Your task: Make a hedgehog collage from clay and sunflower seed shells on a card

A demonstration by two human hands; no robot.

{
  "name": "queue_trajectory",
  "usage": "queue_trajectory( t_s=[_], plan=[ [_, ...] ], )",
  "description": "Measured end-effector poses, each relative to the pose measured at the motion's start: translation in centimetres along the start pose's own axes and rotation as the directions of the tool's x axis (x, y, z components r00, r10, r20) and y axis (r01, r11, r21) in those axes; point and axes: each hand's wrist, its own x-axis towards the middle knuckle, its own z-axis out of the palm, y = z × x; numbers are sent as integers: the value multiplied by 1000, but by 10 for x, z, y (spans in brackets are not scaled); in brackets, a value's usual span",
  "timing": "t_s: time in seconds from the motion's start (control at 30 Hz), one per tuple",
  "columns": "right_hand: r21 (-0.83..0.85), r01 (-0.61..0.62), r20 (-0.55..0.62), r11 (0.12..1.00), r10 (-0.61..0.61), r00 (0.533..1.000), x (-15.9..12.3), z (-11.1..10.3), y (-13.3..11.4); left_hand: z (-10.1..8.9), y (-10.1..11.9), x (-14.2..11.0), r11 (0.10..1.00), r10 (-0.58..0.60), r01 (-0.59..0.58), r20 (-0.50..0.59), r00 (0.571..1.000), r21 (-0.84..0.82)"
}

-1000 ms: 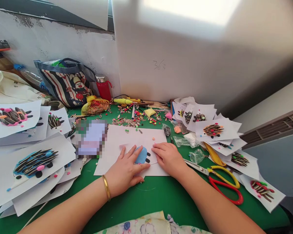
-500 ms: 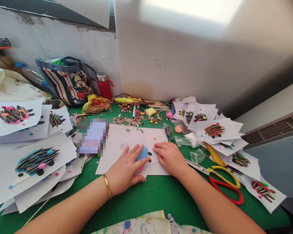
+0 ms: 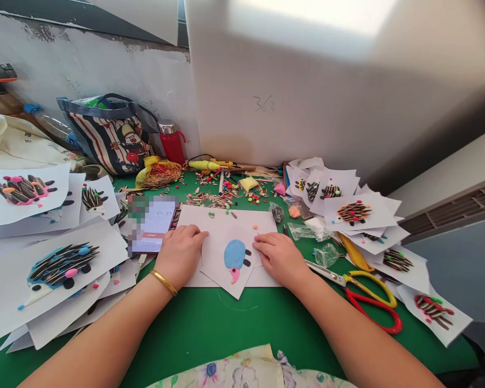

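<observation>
"Where is the card (image 3: 216, 265)?"

"Between the hands, on the big sheet (image 3: 244, 216). One corner points at the person and pokes past the sheet's near edge, over the green table (image 3: 226, 334)."

"And the left hand (image 3: 179, 252)?"

"Palm down, fingers bent and close together, tips at the card's left edge. Its thumb is hidden, so I can't tell whether it pinches anything."

"The right hand (image 3: 281, 258)?"

"Half curled, fingertips at the opposite edge. It could be a light pinch or just a rest; I can't tell which."

"Why out at the sides?"

"Probably to steady the card without pressing on the blue body (image 3: 234, 254). That leaves the black feet (image 3: 247, 262) and pink snout (image 3: 235, 276) untouched too. They look like soft clay, easy to dent."

"Why the sheet underneath?"

"I'd guess it gives a clean, pale base. An orange dab (image 3: 255, 227) and a few green bits (image 3: 211, 214) sit on it, beyond the card, within easy reach."

"What about the scissors (image 3: 343, 281)?"

"Beside the right forearm, handles angled outward, held by nobody. The seeds (image 3: 212, 200) lie past the sheet's far edge, perhaps so they don't get under the card."
</observation>
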Motion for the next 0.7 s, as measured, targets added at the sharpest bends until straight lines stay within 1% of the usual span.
queue_trajectory(
  t_s=[0.17, 0.33, 0.37, 0.43, 0.53, 0.7],
  plan=[
    [-5, 5, 12, 1000, -5, 1000, 0, 0, 0, -2, 5, 1, 1000, -8, 7, 45, 999, 22],
    [-7, 0, 14, 1000, 0, 1000, 0, 1, 1, -8, -1, 5, 997, -55, 53, 58, 997, 47],
    [-7, -1, 13, 1000, 1, 1000, 0, 1, 1, -9, -3, 5, 998, -57, 56, 37, 998, 30],
    [-8, -4, 15, 1000, 4, 1000, -1, 0, 0, -9, -5, 5, 999, -37, 36, -37, 999, -26],
    [-10, -10, 16, 1000, 10, 1000, -1, -1, -2, -10, -4, 2, 993, 23, -40, -146, 989, -111],
    [-2, -19, -4, 1000, 19, 1000, 1, -4, -5, -12, 9, -3, 954, 97, -154, -220, 971, -257]
  ],
)
